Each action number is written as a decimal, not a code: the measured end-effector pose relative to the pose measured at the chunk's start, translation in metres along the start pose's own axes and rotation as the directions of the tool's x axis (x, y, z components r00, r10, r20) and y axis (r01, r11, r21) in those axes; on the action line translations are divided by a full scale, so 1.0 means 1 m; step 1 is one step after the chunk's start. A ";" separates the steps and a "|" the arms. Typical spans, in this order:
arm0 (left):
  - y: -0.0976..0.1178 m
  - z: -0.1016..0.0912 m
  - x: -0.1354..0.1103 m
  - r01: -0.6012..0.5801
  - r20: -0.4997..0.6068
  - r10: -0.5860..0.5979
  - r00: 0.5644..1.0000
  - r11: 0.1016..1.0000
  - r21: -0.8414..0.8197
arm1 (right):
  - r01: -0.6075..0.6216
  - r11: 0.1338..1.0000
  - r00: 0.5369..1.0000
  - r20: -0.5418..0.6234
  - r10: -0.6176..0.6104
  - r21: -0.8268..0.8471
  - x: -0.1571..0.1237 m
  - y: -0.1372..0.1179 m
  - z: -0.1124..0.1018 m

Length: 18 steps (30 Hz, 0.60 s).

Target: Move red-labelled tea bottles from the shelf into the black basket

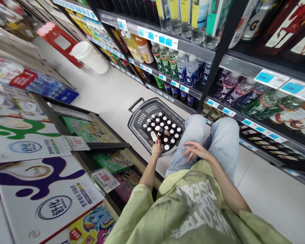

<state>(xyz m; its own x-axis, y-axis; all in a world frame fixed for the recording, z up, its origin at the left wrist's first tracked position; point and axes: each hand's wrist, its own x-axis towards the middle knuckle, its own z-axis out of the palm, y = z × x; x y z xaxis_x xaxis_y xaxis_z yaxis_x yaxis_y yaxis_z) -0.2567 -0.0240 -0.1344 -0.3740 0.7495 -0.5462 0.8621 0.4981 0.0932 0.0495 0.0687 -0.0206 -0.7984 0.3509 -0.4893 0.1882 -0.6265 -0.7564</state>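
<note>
A dark grey shopping basket [139, 117] stands on the floor in front of my knees, with many small dark bottles with white caps [173, 130] upright inside. Over the basket's near left side, my left hand [157, 148] is closed around a small bottle [154, 136] with a white label and reddish-brown contents. This bottle lies tilted above the capped ones. My right hand [195, 149] rests by my thigh on the light blue jeans, its fingers spread and holding nothing.
Shelves of drink bottles [173, 64] with price tags run along the right. Stacked milk cartons [48, 189] and a wooden display rack [112, 145] stand close on the left. Farther up the aisle are a white bucket [90, 57], a red crate-like object [61, 42] and shrink-wrapped bottle packs [33, 79].
</note>
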 end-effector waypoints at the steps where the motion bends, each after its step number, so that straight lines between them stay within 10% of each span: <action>1: -0.002 0.002 0.000 -0.005 -0.007 0.005 1.000 1.000 -0.006 | 0.001 1.000 1.000 0.002 -0.001 0.001 0.000 0.000 0.000; 18: -0.068 -0.060 0.029 -0.047 0.063 0.048 0.997 0.999 -0.006 | 0.006 1.000 1.000 0.003 -0.006 -0.008 -0.001 -0.001 0.000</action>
<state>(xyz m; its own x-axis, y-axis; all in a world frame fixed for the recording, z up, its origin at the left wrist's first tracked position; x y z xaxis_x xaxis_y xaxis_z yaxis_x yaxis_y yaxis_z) -0.3471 -0.0101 -0.1070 -0.3100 0.7434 -0.5927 0.8766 0.4648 0.1244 0.0502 0.0687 -0.0193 -0.8011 0.3526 -0.4837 0.1882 -0.6187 -0.7627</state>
